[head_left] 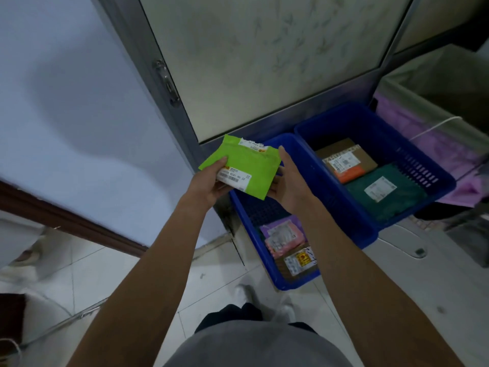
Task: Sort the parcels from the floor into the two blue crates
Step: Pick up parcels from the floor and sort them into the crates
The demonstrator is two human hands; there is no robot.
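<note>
Above the far end of the left blue crate (266, 263), green parcel (248, 165) held in the air between both hands, tilted, printed face up. Left hand (209, 185) grasping the parcel's near-left corner: thumb pressed on top of the white label (234, 177), remaining fingers tucked beneath. Right hand (287, 186) grasping the opposite, right edge: forefinger laid up along that edge, other fingers curled under the parcel. Parcel thus directly between the two hands, touching both, clear of either crate and of the floor (127, 274). Second, torn label along the parcel's far edge; text too blurred to read.

Below and to the right, left blue crate and right blue crate (383, 120) side by side, long walls touching, far ends set against the base of a metal-framed panel (251, 62). Inside the left crate, at its near end: pink parcel (283, 235) partly overlapping a brown parcel (299, 263) with a yellow sticker. Inside the right crate: brown box (346, 160) with an orange band at the far end, dark green bag (383, 197) with a white label just beside it at the near end.

Beyond the right crate, purple cloth (436, 147) draped to the right. Pale tiled floor under the forearms.
</note>
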